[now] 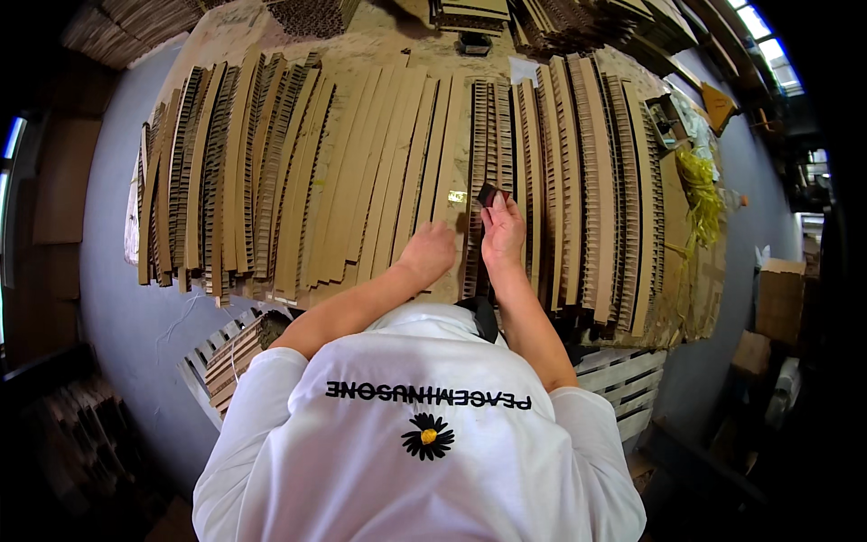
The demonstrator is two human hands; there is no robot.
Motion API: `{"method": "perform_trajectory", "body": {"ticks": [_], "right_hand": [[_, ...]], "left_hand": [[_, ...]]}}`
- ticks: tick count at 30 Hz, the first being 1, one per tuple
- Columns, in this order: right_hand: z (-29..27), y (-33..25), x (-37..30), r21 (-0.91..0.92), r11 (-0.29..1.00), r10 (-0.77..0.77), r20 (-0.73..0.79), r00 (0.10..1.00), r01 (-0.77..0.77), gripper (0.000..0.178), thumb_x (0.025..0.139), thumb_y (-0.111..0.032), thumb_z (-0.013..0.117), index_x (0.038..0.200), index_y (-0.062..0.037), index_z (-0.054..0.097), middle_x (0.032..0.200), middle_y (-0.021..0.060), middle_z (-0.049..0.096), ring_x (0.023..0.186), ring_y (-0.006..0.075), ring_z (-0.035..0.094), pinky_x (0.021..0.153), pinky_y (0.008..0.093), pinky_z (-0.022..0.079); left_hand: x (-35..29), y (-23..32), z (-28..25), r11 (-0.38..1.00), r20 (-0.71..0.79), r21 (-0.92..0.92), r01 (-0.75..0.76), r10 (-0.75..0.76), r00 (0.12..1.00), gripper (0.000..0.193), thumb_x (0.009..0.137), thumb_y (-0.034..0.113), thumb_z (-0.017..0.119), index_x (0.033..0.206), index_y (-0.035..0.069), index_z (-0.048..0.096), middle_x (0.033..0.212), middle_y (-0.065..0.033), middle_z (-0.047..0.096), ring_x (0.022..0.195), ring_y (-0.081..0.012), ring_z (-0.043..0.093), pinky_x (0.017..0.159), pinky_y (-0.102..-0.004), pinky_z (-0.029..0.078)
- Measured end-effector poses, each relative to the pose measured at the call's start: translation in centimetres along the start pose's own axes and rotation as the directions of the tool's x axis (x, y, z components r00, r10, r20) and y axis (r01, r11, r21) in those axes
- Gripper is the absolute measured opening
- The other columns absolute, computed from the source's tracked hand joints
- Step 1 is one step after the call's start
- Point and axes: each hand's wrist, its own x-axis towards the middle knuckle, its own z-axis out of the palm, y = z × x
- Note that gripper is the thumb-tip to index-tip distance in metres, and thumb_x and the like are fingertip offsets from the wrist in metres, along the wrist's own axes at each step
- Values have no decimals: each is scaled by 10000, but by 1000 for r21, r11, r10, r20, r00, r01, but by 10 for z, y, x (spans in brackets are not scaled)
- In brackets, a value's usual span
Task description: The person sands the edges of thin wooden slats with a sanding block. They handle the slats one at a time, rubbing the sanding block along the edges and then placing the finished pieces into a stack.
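Note:
My right hand [503,237] grips a small dark block [489,194], black with a reddish side, between thumb and fingers. It is held over honeycomb cardboard strips [492,117] near the middle of the table. Just left of it, my left hand [431,253] is closed with its fingers curled under. Whatever it may hold is hidden from view. Flat-faced brown cardboard strips [372,181] lie side by side under and beyond the left hand. A small shiny yellowish patch [457,196] shows between the two hands.
More honeycomb strips fill the table's left [217,172] and right [596,181] sides. Yellow plastic twine [700,194] hangs over the right edge beside a box of odds and ends [666,117]. Slatted pallets [623,384] stand below the near edge. Cardboard stacks [578,23] lie at the back.

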Motion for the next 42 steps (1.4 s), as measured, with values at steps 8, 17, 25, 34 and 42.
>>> {"method": "perform_trajectory", "body": {"ticks": [8,17,25,34,42], "right_hand": [[-9,3,-2,35,994,99,25,995,-99,137,1029,-220,703,1078,-104,649,1060,5,718,982,130,678,909,338,560],[-1,-24,-3,37,994,-108,83,991,105,210,1056,-160,653,1228,-43,674,1213,36,718,1092,131,670,982,297,521],[-23,-49,-4,36,988,-152,0,988,152,200,1052,-131,655,1211,-10,672,1196,59,725,1073,132,686,976,269,542],[-33,-41,-1,27,996,-86,-40,996,87,225,1040,-150,679,1227,-26,684,1177,40,733,1043,114,685,937,254,539],[-39,-36,2,40,998,-38,-3,999,38,168,1049,-200,671,1148,-64,654,1227,60,732,1088,175,703,978,348,555]], "left_hand": [[18,15,6,976,-227,-214,26,-75,971,171,834,146,658,991,81,680,996,-95,616,1003,-289,623,833,-417,517],[16,10,13,993,-198,-62,-105,91,976,115,878,181,642,868,95,718,1062,-61,616,1047,-259,588,842,-390,503],[11,-10,13,994,-54,-76,-82,78,996,210,879,217,658,1044,96,709,1066,-63,615,1047,-277,589,843,-398,508],[35,18,17,979,-37,-42,-201,200,979,284,914,190,607,1156,76,703,1303,-83,604,1074,-283,595,886,-404,505],[41,14,8,944,-232,-109,-312,281,931,219,889,192,612,1047,68,699,1212,-73,613,1038,-272,581,868,-392,483]]}}
